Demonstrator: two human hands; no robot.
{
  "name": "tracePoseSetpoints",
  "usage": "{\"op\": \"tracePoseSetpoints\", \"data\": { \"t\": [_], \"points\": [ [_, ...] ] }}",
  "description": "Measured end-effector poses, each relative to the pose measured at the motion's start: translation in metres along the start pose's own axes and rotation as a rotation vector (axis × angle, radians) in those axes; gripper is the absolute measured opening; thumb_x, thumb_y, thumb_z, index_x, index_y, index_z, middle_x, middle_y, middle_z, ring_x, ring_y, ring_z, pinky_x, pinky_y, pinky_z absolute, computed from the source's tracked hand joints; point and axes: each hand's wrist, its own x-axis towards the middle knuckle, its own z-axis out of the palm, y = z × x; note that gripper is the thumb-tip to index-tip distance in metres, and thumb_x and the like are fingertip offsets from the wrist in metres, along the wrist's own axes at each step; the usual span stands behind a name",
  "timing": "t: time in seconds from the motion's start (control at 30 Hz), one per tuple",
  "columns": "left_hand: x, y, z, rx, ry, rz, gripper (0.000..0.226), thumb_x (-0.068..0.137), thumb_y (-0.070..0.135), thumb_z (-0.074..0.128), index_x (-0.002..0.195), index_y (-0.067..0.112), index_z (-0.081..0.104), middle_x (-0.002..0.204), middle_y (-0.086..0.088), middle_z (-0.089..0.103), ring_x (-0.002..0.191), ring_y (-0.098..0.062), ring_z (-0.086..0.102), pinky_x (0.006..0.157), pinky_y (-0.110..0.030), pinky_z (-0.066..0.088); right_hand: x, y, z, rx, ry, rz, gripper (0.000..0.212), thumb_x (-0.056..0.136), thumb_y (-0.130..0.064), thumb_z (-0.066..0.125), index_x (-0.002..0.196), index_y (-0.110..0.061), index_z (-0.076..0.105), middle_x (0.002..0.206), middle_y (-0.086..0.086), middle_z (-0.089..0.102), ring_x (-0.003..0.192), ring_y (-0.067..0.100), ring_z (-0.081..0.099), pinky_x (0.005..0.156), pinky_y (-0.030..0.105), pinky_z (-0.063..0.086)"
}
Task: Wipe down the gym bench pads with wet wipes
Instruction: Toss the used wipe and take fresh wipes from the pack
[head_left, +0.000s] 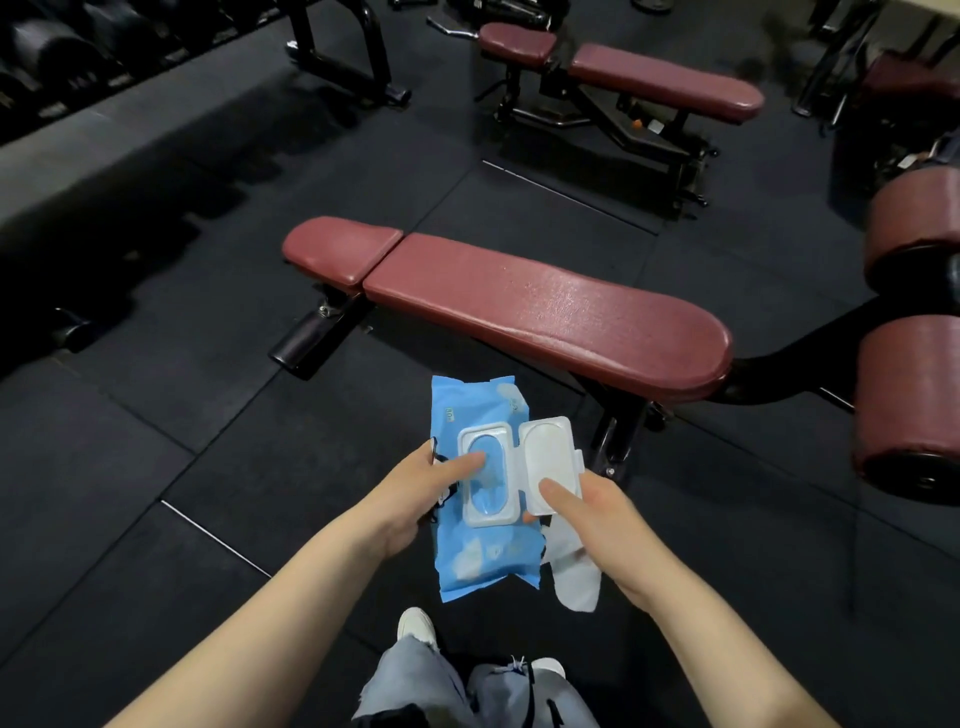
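A blue pack of wet wipes (478, 556) is held in front of me, its white flip lid (549, 457) swung open to the right. My left hand (415, 499) grips the pack's left side, thumb lying across the blue seal in the opening. My right hand (597, 525) holds the lid with its thumb on top, and a white wipe (574, 577) hangs from under its fingers. Just beyond the pack stands a flat gym bench with a long maroon back pad (550, 312) and a short seat pad (337, 252).
A second maroon bench (665, 80) stands farther back. Maroon roller pads (909, 405) on a black arm sit at the right. A dumbbell rack (57, 57) runs along the far left. Black rubber floor tiles (156, 467) surround the bench; my shoes show below.
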Motion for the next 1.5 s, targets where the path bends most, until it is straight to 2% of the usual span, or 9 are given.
{"op": "tracePoseSetpoints", "data": {
  "t": [0.2,0.33,0.5,0.63,0.8,0.9,1.0,1.23,1.5],
  "points": [
    [-0.004,-0.007,-0.001,0.087,-0.117,0.083,0.054,0.077,0.019,0.084,0.124,0.014,0.057,0.119,-0.007,0.071,0.109,-0.027,0.069,0.089,-0.040,0.058,0.000,0.002,0.006,0.083,0.075,0.017,0.020,0.100,-0.026,0.050,0.109,-0.024,0.068,0.101,-0.007,0.074,0.096,0.013,0.070,0.082,0.032,0.055],
    [-0.003,-0.015,0.005,0.231,0.078,0.119,0.048,0.076,0.018,0.085,0.117,0.020,0.060,0.109,0.005,0.075,0.099,-0.016,0.072,0.090,-0.041,0.057,0.000,0.004,0.013,-0.066,0.139,0.019,0.019,0.099,-0.028,0.049,0.108,-0.025,0.066,0.099,-0.008,0.073,0.095,0.011,0.068,0.082,0.030,0.054],
    [0.000,-0.018,0.013,0.210,0.237,0.122,0.042,0.075,0.015,0.085,0.110,0.025,0.063,0.101,0.012,0.076,0.089,-0.008,0.074,0.070,-0.024,0.058,-0.005,-0.001,0.025,-0.594,0.224,-0.174,0.039,0.097,-0.026,0.044,0.135,-0.035,0.036,0.117,-0.005,0.057,0.095,0.017,0.061,0.073,0.031,0.046],
    [-0.005,-0.014,0.013,0.077,0.061,0.125,0.040,0.080,0.007,0.078,0.116,0.014,0.062,0.110,-0.006,0.075,0.098,-0.023,0.073,0.083,-0.037,0.058,-0.009,0.006,0.038,-1.061,0.331,-0.435,0.079,0.089,-0.021,0.062,0.148,-0.027,0.010,0.121,-0.003,0.048,0.076,0.017,0.062,0.051,0.025,0.048],
    [-0.016,-0.014,0.013,-0.148,-0.059,0.044,0.042,0.079,0.024,0.063,0.120,0.012,0.065,0.118,-0.015,0.070,0.101,-0.028,0.068,0.077,-0.034,0.055,-0.008,0.015,0.033,-0.947,0.234,-0.343,0.082,0.079,-0.077,0.029,0.149,-0.041,0.007,0.111,-0.011,0.031,0.083,0.010,0.050,0.063,0.024,0.043],
    [-0.020,-0.014,0.015,-0.138,-0.062,0.044,0.041,0.095,0.041,0.057,0.126,0.016,0.064,0.122,-0.012,0.070,0.112,-0.029,0.066,0.093,-0.040,0.053,-0.008,0.016,0.035,-0.946,0.240,-0.360,0.070,0.086,-0.068,0.019,0.149,-0.039,0.013,0.110,-0.012,0.031,0.080,0.008,0.048,0.063,0.021,0.038],
    [-0.018,-0.016,0.017,0.018,-0.009,0.119,0.028,0.095,0.027,0.064,0.118,0.012,0.066,0.114,-0.009,0.073,0.107,-0.028,0.070,0.099,-0.046,0.052,-0.006,0.016,0.034,-0.948,0.278,-0.381,0.053,0.097,-0.049,0.029,0.149,-0.037,0.023,0.104,-0.012,0.033,0.074,0.008,0.049,0.059,0.019,0.035],
    [-0.014,-0.019,0.011,0.027,0.079,0.200,0.017,0.091,0.012,0.068,0.108,0.009,0.070,0.105,-0.009,0.076,0.098,-0.026,0.073,0.076,-0.030,0.059,0.009,0.014,0.026,-0.356,0.326,-0.107,0.042,0.079,-0.049,0.071,0.106,-0.040,0.040,0.100,-0.017,0.049,0.093,-0.001,0.053,0.064,0.019,0.041],
    [-0.007,-0.038,-0.042,-0.058,0.142,0.104,0.022,0.079,0.020,0.079,0.099,0.014,0.075,0.109,-0.013,0.075,0.098,-0.030,0.073,0.075,-0.037,0.061,0.017,0.016,0.025,-0.162,0.232,-0.069,0.022,0.087,-0.034,0.068,0.102,-0.037,0.053,0.096,-0.010,0.059,0.089,-0.003,0.057,0.070,0.013,0.038]
  ]
}}
